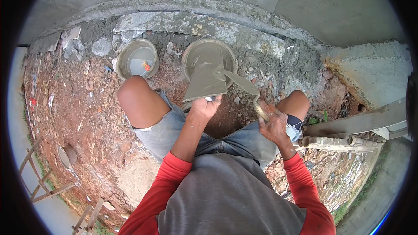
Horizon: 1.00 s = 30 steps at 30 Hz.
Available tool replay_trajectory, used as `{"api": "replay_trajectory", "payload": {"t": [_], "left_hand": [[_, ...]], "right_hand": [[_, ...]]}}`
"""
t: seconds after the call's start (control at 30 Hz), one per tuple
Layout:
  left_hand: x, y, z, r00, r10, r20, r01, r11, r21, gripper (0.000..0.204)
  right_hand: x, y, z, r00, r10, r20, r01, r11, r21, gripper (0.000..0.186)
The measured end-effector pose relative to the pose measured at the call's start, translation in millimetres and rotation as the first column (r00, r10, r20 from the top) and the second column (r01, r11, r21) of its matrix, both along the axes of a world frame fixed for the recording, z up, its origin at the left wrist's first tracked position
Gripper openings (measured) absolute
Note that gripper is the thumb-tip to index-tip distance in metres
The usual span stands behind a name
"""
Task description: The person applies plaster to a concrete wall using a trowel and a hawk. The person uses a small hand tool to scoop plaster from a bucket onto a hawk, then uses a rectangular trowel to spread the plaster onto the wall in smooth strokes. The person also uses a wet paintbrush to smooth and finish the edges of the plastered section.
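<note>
Two firm grips: left hand (207,107) on board (203,86), right hand (273,124) on trowel (241,82), seemingly loading mortar (205,51); next move needs balance.

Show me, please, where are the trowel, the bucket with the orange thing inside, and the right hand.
Trowel (244,84): head view, on its blade.
Bucket (123,62): head view, on its inner wall, left side.
Right hand (274,124): head view, on its back.
</note>
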<state>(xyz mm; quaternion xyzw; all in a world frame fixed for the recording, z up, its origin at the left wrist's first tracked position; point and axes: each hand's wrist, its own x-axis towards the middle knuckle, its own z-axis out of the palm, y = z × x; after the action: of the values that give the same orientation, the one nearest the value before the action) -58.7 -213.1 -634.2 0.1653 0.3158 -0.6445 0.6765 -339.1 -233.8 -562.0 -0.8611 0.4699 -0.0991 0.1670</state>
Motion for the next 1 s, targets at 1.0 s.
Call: {"api": "replay_trajectory", "payload": {"t": [1.0], "left_hand": [[3,17,-9,0.920,-0.269,0.284,0.257,0.963,0.078,0.017]], "right_hand": [[54,-93,-15,0.981,0.190,-0.044,-0.170,0.943,0.285,0.048]]}}
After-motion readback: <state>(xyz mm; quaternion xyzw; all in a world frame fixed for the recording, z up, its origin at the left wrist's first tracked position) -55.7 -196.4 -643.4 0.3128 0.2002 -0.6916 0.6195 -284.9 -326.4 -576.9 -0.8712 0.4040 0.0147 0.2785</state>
